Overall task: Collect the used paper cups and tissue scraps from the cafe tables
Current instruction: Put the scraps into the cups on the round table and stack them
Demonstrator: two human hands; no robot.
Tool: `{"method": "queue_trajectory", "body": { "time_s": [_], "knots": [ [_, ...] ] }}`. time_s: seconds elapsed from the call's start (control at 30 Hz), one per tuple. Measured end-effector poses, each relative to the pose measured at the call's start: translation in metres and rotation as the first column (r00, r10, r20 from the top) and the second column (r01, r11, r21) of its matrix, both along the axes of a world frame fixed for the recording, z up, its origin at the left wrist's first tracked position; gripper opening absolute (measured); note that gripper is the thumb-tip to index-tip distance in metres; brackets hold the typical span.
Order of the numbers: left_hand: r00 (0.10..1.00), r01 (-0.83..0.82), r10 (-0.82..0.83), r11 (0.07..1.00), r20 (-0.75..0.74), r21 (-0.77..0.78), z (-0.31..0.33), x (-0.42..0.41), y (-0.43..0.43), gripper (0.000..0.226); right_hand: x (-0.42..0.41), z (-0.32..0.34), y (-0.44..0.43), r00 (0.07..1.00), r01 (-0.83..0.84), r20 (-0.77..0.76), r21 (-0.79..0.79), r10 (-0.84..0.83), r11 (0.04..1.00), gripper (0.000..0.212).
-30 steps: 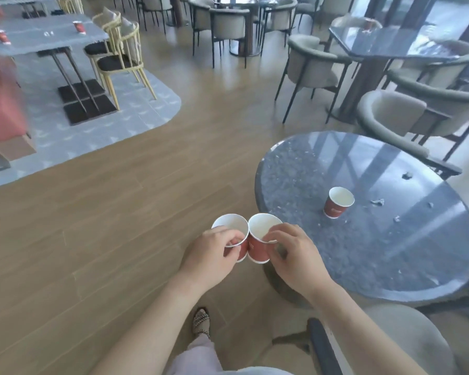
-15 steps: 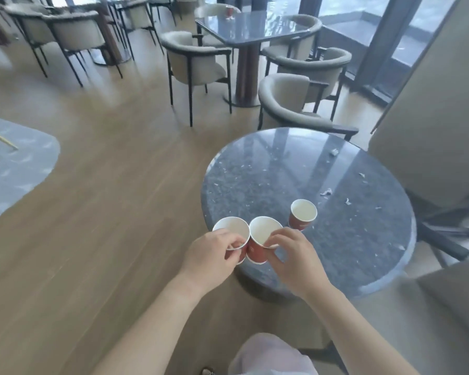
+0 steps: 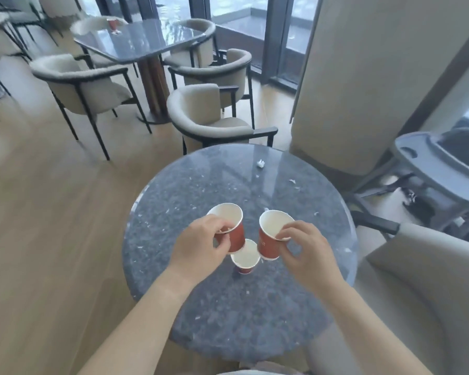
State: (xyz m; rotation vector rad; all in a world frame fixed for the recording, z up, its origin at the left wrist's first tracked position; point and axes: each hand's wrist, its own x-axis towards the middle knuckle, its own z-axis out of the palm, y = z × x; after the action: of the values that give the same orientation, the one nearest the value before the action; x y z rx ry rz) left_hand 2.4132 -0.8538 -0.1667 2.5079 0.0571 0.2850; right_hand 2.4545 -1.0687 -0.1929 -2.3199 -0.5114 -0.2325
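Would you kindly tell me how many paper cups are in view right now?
4: left cup gripped by the left hand; right cup by the right hand; middle cup standing on the round table; far cup on the far table. Others may be hidden.

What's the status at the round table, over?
Left hand grips left cup, right hand grips right cup. Third cup stands on round table between them, ungrasped. Tissue scraps scattered on top; nothing blocks the cup.

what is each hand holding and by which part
The left hand pinches one red paper cup by its rim; the right hand pinches a second cup by its rim. A third cup stands unheld.
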Motion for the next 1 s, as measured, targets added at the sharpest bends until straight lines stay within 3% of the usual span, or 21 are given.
{"method": "queue_trajectory", "body": {
  "time_s": [0.17, 0.4, 0.57, 1.0],
  "knots": [
    [0.997, 0.056, -0.056, 0.998, -0.053, 0.004, -0.018, 0.046, -0.007, 0.023, 0.04, -0.019, -0.013, 0.997, 0.052, -0.048, -0.048, -0.054, 0.998, 0.017],
    [0.957, 0.2, -0.184, 0.979, -0.226, 0.051, -0.047, 0.095, -0.008, 0.026, 0.072, -0.049, -0.002, 0.984, 0.002, -0.177, -0.107, -0.021, 0.994, 0.012],
    [0.921, 0.228, -0.176, 0.967, -0.347, 0.113, -0.072, 0.116, -0.002, 0.023, 0.089, -0.066, 0.004, 0.968, -0.006, -0.251, -0.122, -0.024, 0.993, 0.007],
    [0.894, 0.234, -0.163, 0.964, -0.417, 0.127, -0.11, 0.132, -0.014, 0.028, 0.103, -0.104, 0.007, 0.938, -0.057, -0.346, -0.214, -0.021, 0.975, 0.007]
  ]
}}
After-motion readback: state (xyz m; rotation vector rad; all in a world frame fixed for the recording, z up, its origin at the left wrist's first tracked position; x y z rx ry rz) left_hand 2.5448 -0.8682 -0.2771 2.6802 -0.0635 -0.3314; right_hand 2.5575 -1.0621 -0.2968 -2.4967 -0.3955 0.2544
